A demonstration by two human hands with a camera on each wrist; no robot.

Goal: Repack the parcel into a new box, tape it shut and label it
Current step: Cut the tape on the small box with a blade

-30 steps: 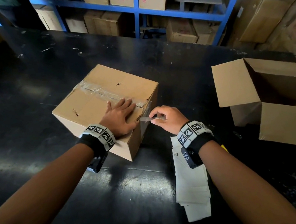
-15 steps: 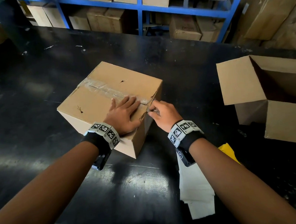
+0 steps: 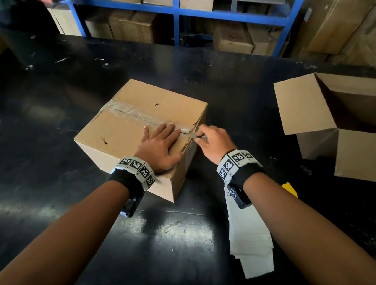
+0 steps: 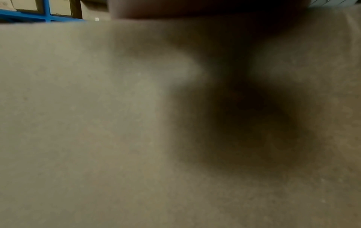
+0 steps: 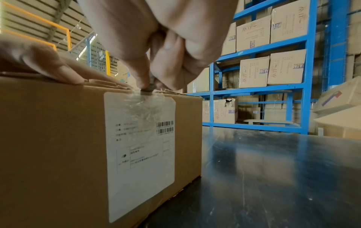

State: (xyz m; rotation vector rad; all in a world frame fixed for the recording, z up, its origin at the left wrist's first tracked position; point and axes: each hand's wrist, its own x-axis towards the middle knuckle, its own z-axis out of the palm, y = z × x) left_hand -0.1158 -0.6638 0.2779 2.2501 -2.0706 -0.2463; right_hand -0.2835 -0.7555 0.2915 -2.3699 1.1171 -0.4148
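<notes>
Black table [image 3: 38,142], warehouse shelving behind. Taped parcel [image 3: 119,137] at centre; left hand [image 3: 158,146] spread flat on top; right hand [image 3: 211,143] pinching small blade [image 5: 149,88] at tape seam. Step: opening. Next: a steady cut along the seam.

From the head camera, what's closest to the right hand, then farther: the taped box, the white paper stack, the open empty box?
1. Taped brown cardboard box, touching, just left.
2. White paper stack, below the wrist.
3. Open empty cardboard box, far right.
</notes>
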